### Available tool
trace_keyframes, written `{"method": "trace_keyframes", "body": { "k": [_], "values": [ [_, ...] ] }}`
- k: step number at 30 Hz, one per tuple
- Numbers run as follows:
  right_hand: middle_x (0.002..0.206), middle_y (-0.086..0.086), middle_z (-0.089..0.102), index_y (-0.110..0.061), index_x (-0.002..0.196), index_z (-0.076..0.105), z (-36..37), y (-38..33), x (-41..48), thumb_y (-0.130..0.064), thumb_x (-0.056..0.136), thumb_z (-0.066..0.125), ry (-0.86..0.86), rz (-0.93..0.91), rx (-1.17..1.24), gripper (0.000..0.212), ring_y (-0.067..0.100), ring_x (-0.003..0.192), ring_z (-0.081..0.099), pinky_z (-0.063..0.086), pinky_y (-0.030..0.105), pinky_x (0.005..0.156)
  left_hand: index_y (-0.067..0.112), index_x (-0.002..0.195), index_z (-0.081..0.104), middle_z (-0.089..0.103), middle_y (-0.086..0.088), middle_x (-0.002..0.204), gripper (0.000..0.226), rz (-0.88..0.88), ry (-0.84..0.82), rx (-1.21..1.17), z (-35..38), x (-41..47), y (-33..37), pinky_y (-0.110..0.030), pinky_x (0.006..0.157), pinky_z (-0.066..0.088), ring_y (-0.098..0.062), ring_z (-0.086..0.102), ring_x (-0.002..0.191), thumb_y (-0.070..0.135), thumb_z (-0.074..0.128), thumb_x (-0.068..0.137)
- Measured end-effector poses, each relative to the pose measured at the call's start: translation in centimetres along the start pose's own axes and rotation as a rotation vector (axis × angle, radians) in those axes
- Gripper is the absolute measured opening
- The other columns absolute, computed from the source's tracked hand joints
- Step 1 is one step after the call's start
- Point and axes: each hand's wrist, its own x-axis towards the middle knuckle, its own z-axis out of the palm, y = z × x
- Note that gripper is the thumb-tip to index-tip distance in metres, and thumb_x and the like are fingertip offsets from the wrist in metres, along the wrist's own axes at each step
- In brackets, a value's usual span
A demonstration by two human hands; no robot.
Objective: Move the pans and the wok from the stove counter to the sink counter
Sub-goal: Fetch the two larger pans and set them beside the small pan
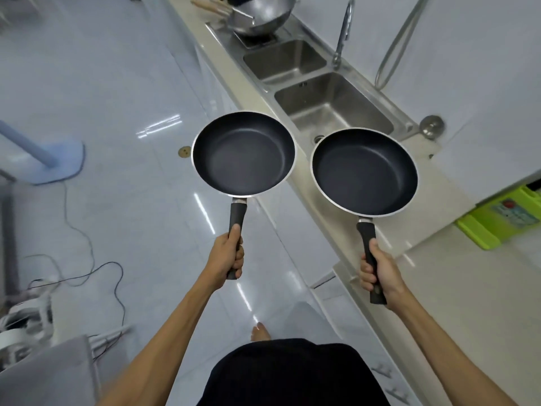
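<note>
I hold two black non-stick frying pans level in the air, one in each hand. My left hand [229, 254] grips the handle of the left pan [244, 153], which hangs over the floor beside the counter's edge. My right hand [377, 271] grips the handle of the right pan [364, 171], which hovers over the beige sink counter [421, 230] and the near corner of the sink. A steel wok [260, 17] rests on the sink's drainboard at the far end.
A double steel sink [330, 104] with a tap [342, 33] lies ahead. A green cutting board [506, 218] sits at the right. Wooden-handled utensils [207, 7] lie behind the wok. Cables [87, 271], a blue mop [49, 159] and a stand occupy the floor at left.
</note>
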Motion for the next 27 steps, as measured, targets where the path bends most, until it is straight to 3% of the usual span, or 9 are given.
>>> {"method": "trace_keyframes", "body": {
  "k": [10,27],
  "values": [
    [0.051,-0.002,0.034,-0.015,0.076,0.048,10.4,-6.6,13.3,-0.061,0.099,0.047,-0.056,0.031,-0.117,0.052,0.012,0.035,0.029,0.026,0.021,0.035,0.018,0.080,0.047,0.040,0.004,0.051,0.050,0.005,0.026,-0.035,-6.3,12.3,7.3,-0.021,0.039,0.035,-0.011,0.034,0.037,0.063,0.046,0.100],
    [0.052,-0.002,0.034,-0.016,0.079,0.049,30.0,-26.4,35.0,-0.060,0.101,0.045,-0.166,0.045,-0.197,0.049,0.009,0.034,0.030,0.027,0.020,0.033,0.020,0.074,0.045,0.035,0.004,0.052,0.051,-0.074,0.154,-0.158,-15.7,32.3,22.9,-0.020,0.039,0.031,-0.012,0.029,0.037,0.065,0.048,0.098]
  ]
}}
